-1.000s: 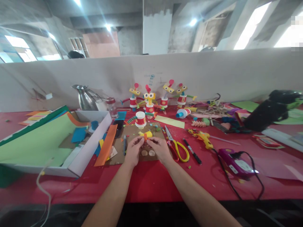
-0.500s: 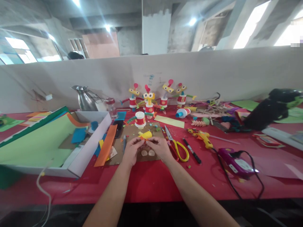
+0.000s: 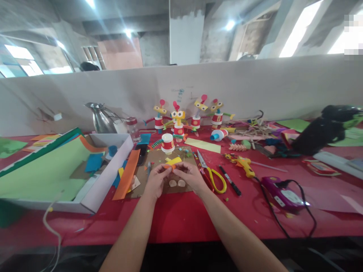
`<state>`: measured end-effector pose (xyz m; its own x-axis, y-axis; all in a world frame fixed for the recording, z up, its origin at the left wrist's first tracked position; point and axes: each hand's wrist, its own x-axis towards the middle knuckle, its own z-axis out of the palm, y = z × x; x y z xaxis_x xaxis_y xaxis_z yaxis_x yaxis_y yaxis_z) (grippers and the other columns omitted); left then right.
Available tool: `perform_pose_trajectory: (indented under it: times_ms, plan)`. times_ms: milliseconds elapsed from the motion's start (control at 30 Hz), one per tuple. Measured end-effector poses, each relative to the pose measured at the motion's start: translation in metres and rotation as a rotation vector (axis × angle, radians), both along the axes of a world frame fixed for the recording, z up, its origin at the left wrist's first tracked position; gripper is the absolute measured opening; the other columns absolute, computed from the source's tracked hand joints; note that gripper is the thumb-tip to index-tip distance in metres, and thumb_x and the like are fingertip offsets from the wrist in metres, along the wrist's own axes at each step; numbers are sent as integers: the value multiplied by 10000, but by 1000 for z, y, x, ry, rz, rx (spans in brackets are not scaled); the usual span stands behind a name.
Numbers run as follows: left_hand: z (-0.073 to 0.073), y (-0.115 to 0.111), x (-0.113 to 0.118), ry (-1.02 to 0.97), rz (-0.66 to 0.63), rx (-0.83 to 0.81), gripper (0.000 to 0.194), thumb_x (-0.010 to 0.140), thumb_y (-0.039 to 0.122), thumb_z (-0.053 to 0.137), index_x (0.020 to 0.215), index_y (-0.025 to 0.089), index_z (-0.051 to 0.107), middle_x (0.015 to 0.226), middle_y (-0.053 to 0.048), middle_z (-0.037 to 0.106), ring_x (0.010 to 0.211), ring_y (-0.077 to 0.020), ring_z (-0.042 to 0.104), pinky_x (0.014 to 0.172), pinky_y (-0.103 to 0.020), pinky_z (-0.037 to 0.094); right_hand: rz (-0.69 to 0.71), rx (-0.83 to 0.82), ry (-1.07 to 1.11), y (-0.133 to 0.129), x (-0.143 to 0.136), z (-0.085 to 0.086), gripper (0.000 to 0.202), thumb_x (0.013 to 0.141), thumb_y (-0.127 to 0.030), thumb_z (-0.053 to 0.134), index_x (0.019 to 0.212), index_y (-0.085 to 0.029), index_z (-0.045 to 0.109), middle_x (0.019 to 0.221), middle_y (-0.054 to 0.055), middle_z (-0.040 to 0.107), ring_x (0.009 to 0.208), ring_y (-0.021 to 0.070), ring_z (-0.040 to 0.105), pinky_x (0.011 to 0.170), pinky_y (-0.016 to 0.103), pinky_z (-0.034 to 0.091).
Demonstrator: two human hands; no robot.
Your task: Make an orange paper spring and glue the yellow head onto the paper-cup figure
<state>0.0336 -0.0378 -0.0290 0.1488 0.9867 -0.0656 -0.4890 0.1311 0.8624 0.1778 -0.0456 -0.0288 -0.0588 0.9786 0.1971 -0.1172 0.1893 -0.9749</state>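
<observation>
My left hand and my right hand meet over a brown cardboard sheet. Between their pinched fingertips is a small orange paper piece, mostly covered by the fingers. Just behind it is a rolled yellow paper piece; whether it is joined to the orange one I cannot tell. Two pale round discs lie below my fingers. Beyond my hands stands a red and white paper cup with green pleated arms. Finished-looking cup figures with yellow heads and big eyes stand behind it.
Yellow-handled scissors, a black marker and a yellow glue gun lie to the right, beside a purple corded box. On the left are an orange paper strip and a white box. A steel jug stands behind.
My fingers have shifted slightly around the orange paper, and more of it shows between them. The yellow roll sits a little lower and further left. Other things look unmoved.
</observation>
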Motion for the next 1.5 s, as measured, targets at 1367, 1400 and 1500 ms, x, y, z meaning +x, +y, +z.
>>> perform_pose_trajectory:
  times_ms: [1367,1400,1500]
  plan:
    - [0,-1,6,-88,44,-21,357,590,361,828,845,136,719,711,-36,693,643,-120,625,663,-246,493,-55,-166,332,-4,-7,2,215,557,-311,817,697,-185,716,632,-17,658,578,118,574,636,266,476]
    - [-1,-1,6,-111,25,-40,350,609,354,820,863,138,716,708,-35,691,638,-114,624,658,-238,495,-48,-177,352,-4,-6,3,218,550,-311,819,693,-184,714,633,-14,658,580,120,574,635,268,478]
    - [-5,1,6,-134,10,-66,286,578,218,832,825,138,712,723,-26,691,636,-90,616,651,-203,485,-22,-202,367,-4,-6,5,219,543,-314,823,673,-180,709,629,-6,653,582,117,570,625,260,476]
